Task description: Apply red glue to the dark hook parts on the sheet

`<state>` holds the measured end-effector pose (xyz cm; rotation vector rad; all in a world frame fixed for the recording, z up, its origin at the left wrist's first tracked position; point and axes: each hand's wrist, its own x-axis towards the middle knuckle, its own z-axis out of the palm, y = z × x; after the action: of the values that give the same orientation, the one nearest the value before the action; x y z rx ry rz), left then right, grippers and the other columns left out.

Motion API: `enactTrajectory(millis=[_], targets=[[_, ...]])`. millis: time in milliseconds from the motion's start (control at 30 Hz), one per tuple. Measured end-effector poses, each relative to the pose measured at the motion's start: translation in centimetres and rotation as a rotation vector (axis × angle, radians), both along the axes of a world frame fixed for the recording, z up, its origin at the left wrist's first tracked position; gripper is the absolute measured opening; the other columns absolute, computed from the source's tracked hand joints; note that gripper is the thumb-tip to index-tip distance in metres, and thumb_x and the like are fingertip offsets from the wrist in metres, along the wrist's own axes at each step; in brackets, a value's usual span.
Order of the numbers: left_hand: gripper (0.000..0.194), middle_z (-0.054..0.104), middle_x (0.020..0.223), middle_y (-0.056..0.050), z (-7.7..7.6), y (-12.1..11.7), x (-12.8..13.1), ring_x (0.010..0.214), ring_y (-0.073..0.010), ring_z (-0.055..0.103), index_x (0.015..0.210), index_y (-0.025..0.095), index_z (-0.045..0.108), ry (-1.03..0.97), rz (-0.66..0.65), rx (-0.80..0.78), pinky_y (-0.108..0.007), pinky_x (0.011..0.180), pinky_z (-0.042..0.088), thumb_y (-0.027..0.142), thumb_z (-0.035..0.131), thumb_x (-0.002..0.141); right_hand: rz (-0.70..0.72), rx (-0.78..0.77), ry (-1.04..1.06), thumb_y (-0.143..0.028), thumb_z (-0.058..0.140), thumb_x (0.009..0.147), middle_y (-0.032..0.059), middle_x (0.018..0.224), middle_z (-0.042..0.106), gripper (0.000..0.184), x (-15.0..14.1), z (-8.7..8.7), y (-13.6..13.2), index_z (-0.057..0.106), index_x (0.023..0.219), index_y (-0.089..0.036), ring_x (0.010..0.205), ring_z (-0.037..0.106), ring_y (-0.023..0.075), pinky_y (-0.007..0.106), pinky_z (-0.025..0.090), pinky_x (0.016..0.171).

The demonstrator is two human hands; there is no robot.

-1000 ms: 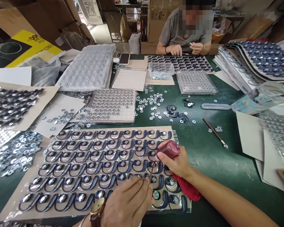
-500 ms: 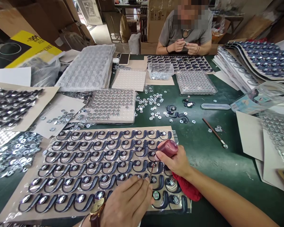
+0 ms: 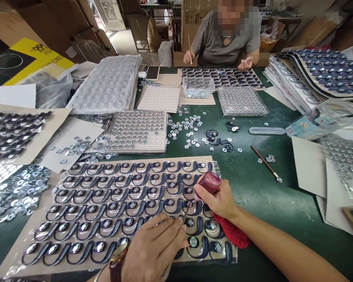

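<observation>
My left hand [image 3: 155,246], a watch on its wrist, lies low over a plastic-covered sheet [image 3: 59,260]. Its fingers are closed on slim metal tweezers [image 3: 186,215], whose tip points up and away beside a disc. My right hand [image 3: 220,199] grips a dark red squeeze bottle [image 3: 209,182], tilted with its lower end near the same spot; the nozzle is mostly hidden by fingers. Rows of dark hook-shaped pieces with shiny round discs [image 3: 100,246] cover the sheet. A red cloth [image 3: 232,235] is bunched under my right wrist.
Loose washers [image 3: 191,129] lie scattered beyond the sheet, with a larger heap [image 3: 20,192] at left. A brush-like stick [image 3: 266,163] rests at right. Another person [image 3: 226,39] sits opposite, near a clear plastic box [image 3: 198,87]. Stacked sheets [image 3: 326,74] stand at far right.
The other person's hands have moved apart, one now raising a thin stick. My left hand has shifted slightly down and left; my right hand stays nearly in place with the bottle.
</observation>
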<state>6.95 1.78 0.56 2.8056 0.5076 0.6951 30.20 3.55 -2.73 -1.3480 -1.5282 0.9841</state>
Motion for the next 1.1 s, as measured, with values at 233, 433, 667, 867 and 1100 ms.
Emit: enactTrajectory(millis=[233, 433, 667, 867, 1100], targets=[[0.028, 0.071, 0.1, -0.013, 0.5, 0.4, 0.2, 0.094, -0.0207, 0.067, 0.105, 0.006, 0.063, -0.036, 0.03, -0.068, -0.036, 0.084, 0.054, 0.002, 0.049, 0.081, 0.011, -0.013, 0.013, -0.033, 0.058, 0.088, 0.0007, 0.058, 0.064, 0.02, 0.0, -0.2, 0.0, 0.061, 0.075, -0.018, 0.054, 0.059, 0.0149, 0.027, 0.048, 0.06], [0.03, 0.071, 0.101, -0.012, 0.1, 0.7, -0.1, 0.096, -0.0197, 0.067, 0.11, 0.008, 0.061, -0.096, 0.064, -0.156, -0.036, 0.086, 0.054, 0.002, 0.05, 0.082, 0.045, -0.032, 0.002, -0.036, 0.058, 0.087, 0.0006, 0.059, 0.065, 0.019, 0.1, -0.4, -0.1, 0.062, 0.082, -0.019, 0.055, 0.06, 0.0153, 0.027, 0.049, 0.059], [0.024, 0.072, 0.097, -0.008, 0.2, 1.0, -0.1, 0.088, -0.015, 0.068, 0.108, 0.014, 0.062, -0.166, 0.136, -0.256, -0.032, 0.084, 0.053, 0.007, 0.052, 0.087, 0.082, -0.013, 0.043, -0.041, 0.065, 0.08, 0.0005, 0.063, 0.067, 0.022, 0.0, 0.1, -0.1, 0.062, 0.085, -0.019, 0.054, 0.061, 0.0152, 0.026, 0.05, 0.055], [0.022, 0.072, 0.1, -0.008, 0.3, 0.6, -0.1, 0.09, -0.0145, 0.068, 0.108, 0.013, 0.063, -0.158, 0.154, -0.215, -0.031, 0.085, 0.052, 0.008, 0.053, 0.089, 0.069, -0.037, 0.141, -0.045, 0.064, 0.081, 0.0022, 0.068, 0.067, 0.028, 1.7, 1.5, 0.3, 0.062, 0.089, -0.018, 0.059, 0.064, 0.017, 0.027, 0.051, 0.057], [0.022, 0.072, 0.1, -0.008, 1.0, -1.9, -1.1, 0.091, -0.0158, 0.068, 0.108, 0.01, 0.063, -0.12, 0.101, -0.035, -0.032, 0.085, 0.054, 0.009, 0.055, 0.088, 0.001, -0.176, 0.175, -0.039, 0.063, 0.085, 0.0027, 0.069, 0.068, 0.023, 1.1, 2.5, -2.1, 0.064, 0.089, -0.017, 0.054, 0.062, 0.0147, 0.025, 0.052, 0.053]])
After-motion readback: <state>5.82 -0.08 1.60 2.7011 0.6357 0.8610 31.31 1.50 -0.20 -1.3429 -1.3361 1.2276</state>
